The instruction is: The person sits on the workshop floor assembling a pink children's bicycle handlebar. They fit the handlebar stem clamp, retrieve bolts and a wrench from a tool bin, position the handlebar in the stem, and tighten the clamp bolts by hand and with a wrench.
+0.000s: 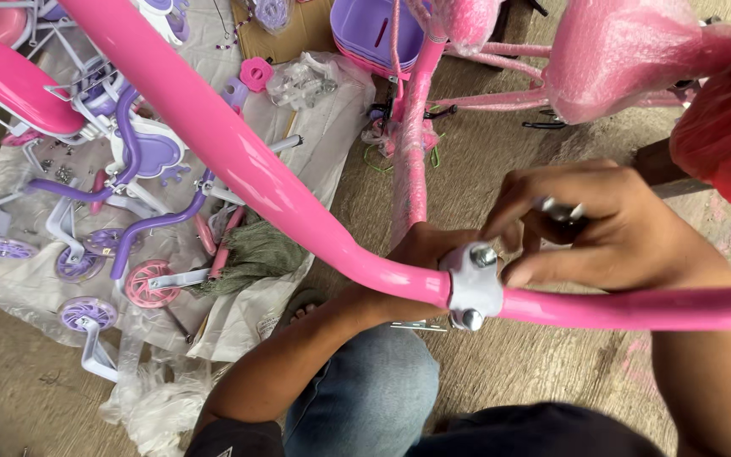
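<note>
Right hand point(602, 224) pinches a small metal tool point(562, 210), fingertips touching the white clamp point(473, 286) on the pink bar point(281, 190). Left hand point(420, 254) curls behind the bar, grip hidden.

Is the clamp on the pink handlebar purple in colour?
No. The clamp around the pink handlebar is white, with two silver bolts, and sits between the left hand and the right hand.

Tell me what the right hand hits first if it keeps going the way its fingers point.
The right hand has fingers curled down and left toward the white clamp on the pink handlebar. It would likely meet the clamp's upper bolt first; the fingertips look nearly on it, though depth is unclear.
</note>
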Demonstrator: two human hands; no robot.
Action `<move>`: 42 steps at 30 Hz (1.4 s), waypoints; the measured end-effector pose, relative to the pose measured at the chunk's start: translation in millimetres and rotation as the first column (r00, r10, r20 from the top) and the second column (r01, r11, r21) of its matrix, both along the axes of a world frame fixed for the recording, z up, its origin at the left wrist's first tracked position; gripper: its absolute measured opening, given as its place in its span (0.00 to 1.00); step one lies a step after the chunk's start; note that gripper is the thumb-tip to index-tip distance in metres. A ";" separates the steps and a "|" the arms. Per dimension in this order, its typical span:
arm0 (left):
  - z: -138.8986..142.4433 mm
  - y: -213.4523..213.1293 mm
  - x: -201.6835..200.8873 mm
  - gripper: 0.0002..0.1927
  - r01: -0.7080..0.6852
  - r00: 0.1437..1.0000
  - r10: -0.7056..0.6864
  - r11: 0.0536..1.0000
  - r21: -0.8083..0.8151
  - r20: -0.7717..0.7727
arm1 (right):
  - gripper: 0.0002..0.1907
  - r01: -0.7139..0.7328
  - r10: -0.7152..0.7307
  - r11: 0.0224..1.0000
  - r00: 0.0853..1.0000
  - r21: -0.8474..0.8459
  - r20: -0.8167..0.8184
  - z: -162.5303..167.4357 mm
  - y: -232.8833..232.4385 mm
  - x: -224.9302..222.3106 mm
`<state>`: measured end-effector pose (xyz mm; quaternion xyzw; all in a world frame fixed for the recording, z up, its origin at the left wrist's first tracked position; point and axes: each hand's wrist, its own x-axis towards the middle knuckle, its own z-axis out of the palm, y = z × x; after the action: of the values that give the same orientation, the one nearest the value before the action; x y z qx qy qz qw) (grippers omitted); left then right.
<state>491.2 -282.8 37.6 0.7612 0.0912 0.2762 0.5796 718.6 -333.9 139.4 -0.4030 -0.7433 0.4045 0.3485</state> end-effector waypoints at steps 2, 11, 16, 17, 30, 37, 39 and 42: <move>-1.6 -0.7 -1.3 0.16 0.007 1.000 -0.008 1.000 -0.019 -0.017 | 0.15 -0.104 0.100 0.994 0.990 0.040 0.102 15.0 7.1 -5.5; -5.2 -5.3 5.4 0.13 -0.034 0.999 0.034 0.998 0.043 -0.002 | 0.13 -0.092 0.057 0.982 0.976 0.162 0.208 48.0 7.6 -16.7; 7.3 -8.2 14.5 0.11 -0.057 0.998 0.058 0.995 0.079 -0.006 | 0.12 -0.174 0.140 0.962 0.976 0.211 0.165 46.5 4.5 3.0; 10.7 -7.8 16.4 0.10 -0.060 0.998 0.060 0.994 0.087 -0.005 | 0.12 -0.156 0.128 0.966 0.982 0.207 0.142 45.4 2.9 5.7; 8.9 -6.7 9.3 0.07 -0.096 0.991 0.106 0.988 0.125 -0.080 | 0.11 -0.132 0.099 0.931 0.989 0.340 0.112 37.9 13.0 -4.8; 14.2 0.2 1.0 0.09 -0.083 0.994 0.083 0.997 0.008 -0.068 | 0.14 -0.160 0.108 0.943 0.977 0.292 0.185 29.0 20.5 -1.8; 15.3 1.7 0.0 0.09 -0.087 0.993 0.089 0.996 0.026 -0.075 | 0.14 -0.155 0.102 0.952 0.974 0.264 0.204 29.5 22.7 -3.6; 13.4 3.0 -0.9 0.10 -0.099 0.992 0.103 0.994 0.055 -0.074 | 0.12 -0.213 0.164 0.936 0.968 0.279 0.187 31.9 28.0 -3.8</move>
<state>490.3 -279.9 51.0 0.7803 0.1448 0.2780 0.5411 714.8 -305.8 171.2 -0.3040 -0.8566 0.2859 0.3034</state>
